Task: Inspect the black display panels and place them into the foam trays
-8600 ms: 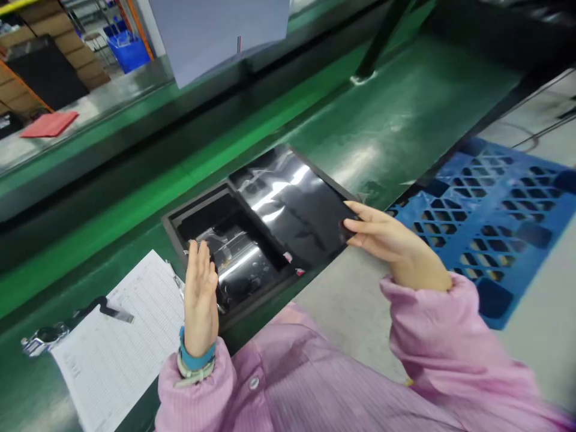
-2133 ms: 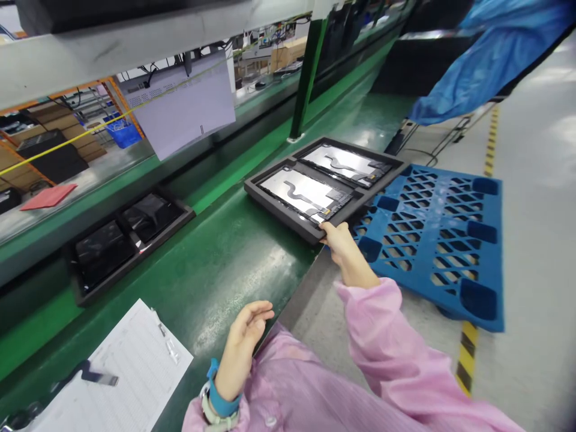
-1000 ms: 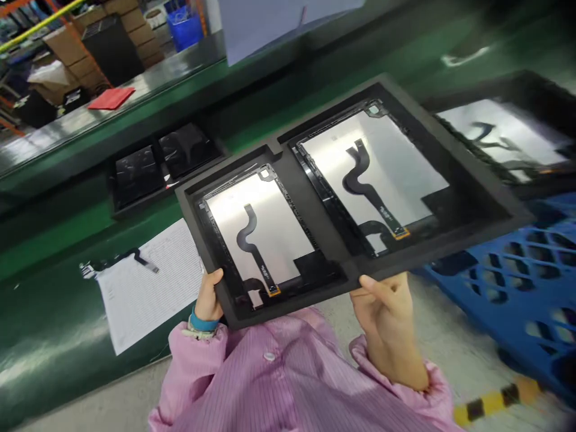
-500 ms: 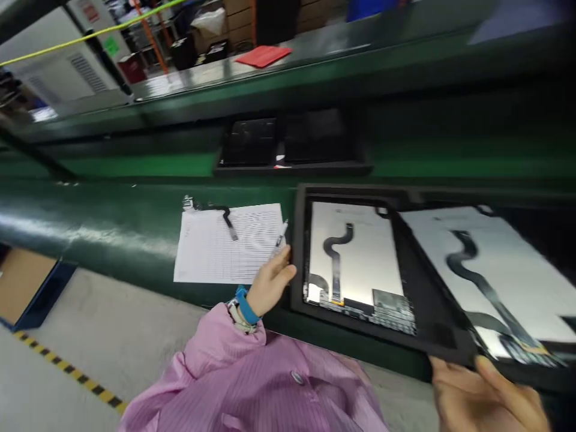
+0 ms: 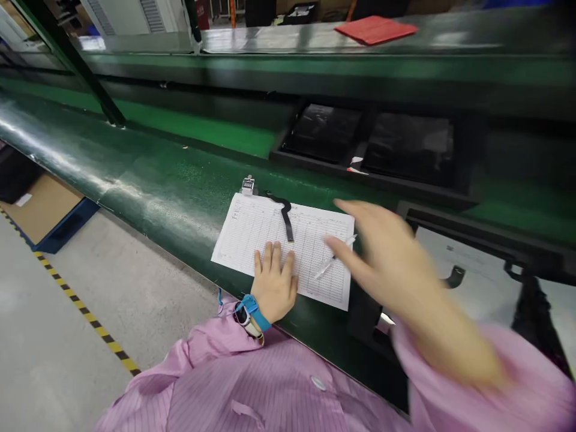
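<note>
My left hand lies flat with fingers stretched out on the near edge of a printed paper form on the green bench. My right hand hovers above the form's right side, fingers spread and blurred, its tips close to a white pen lying on the sheet. It holds nothing. A black flex cable lies across the top of the form, below a metal clip. To the right sits the black tray with silver panels, partly hidden by my right sleeve.
A second black tray with dark wrapped parts rests on the belt behind the form. A red sheet lies on the far shelf. A blue-edged cardboard bin stands on the floor at left, beside yellow-black floor tape.
The tray with silver panels now rests on the bench and both hands have left it. My left hand moved onto the form; my right hand swung over toward the pen. The view turned left.
</note>
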`<state>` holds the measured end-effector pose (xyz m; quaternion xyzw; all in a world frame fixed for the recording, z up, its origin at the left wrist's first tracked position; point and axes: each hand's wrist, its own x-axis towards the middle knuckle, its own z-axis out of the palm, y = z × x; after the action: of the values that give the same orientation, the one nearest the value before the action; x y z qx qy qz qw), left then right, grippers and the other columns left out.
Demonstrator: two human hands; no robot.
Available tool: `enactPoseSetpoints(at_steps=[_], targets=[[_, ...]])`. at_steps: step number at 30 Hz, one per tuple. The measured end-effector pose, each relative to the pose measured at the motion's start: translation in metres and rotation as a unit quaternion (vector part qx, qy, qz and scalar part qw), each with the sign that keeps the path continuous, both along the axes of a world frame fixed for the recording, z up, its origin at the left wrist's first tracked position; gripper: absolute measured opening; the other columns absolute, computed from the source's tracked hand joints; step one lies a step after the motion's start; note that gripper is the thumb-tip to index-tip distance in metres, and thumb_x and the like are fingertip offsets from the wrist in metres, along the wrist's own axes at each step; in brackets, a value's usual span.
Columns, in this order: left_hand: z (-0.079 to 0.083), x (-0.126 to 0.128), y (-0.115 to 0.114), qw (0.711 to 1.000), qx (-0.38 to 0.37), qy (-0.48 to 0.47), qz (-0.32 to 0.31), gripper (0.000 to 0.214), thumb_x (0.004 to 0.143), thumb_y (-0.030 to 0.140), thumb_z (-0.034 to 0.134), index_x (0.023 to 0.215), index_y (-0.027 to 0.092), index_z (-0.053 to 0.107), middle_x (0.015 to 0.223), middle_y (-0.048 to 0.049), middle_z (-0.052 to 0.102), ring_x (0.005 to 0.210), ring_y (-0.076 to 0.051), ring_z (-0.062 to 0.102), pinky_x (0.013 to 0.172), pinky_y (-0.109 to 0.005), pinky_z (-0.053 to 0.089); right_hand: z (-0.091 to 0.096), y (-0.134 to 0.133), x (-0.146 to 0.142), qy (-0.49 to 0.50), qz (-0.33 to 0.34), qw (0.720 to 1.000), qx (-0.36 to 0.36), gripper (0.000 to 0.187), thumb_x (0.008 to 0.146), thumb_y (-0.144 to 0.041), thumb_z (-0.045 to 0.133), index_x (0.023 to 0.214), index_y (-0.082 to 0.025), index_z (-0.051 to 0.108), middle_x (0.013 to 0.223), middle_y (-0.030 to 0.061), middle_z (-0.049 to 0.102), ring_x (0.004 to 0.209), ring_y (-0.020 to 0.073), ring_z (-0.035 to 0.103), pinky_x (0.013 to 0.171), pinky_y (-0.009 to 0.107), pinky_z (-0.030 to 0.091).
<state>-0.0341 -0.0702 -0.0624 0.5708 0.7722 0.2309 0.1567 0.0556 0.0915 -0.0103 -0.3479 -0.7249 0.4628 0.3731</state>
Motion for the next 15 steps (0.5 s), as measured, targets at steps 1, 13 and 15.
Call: enactPoseSetpoints(at_steps=[1,13,15], targets=[[-0.002,0.000,0.000,1.000,0.000,0.011,-0.005,0.055,0.096,0.028,0.044,0.148,0.009,0.047,0.162,-0.0269,0.032,0.155,-0.044,0.022,0.124,-0.072,0.018,0.000,0.007,-0.031,-0.024,0.054,0.998,0.033,0.054,0.093,-0.043,0.070,0.137,-0.014,0.057,0.146,0.0125,0.045,0.144,0.0277,0.036,0.125,0.056,0.030],[-0.011,0.007,-0.002,0.989,0.037,0.140,0.015,0.050,0.098,0.028,0.042,0.145,0.011,0.047,0.157,-0.0195,0.045,0.151,-0.038,0.037,0.121,-0.063,0.039,-0.067,0.043,-0.164,-0.143,0.138,0.969,0.145,0.051,0.100,-0.032,0.062,0.146,-0.016,0.049,0.149,0.0132,0.042,0.140,0.0257,0.043,0.122,0.053,0.037],[-0.011,0.008,-0.002,0.989,0.039,0.140,0.015,0.050,0.098,0.028,0.042,0.144,0.010,0.047,0.156,-0.0197,0.046,0.149,-0.038,0.039,0.120,-0.062,0.040,-0.065,0.046,-0.164,-0.146,0.126,0.970,0.146,0.050,0.100,-0.032,0.061,0.146,-0.016,0.049,0.148,0.0133,0.044,0.139,0.0252,0.044,0.121,0.052,0.038]])
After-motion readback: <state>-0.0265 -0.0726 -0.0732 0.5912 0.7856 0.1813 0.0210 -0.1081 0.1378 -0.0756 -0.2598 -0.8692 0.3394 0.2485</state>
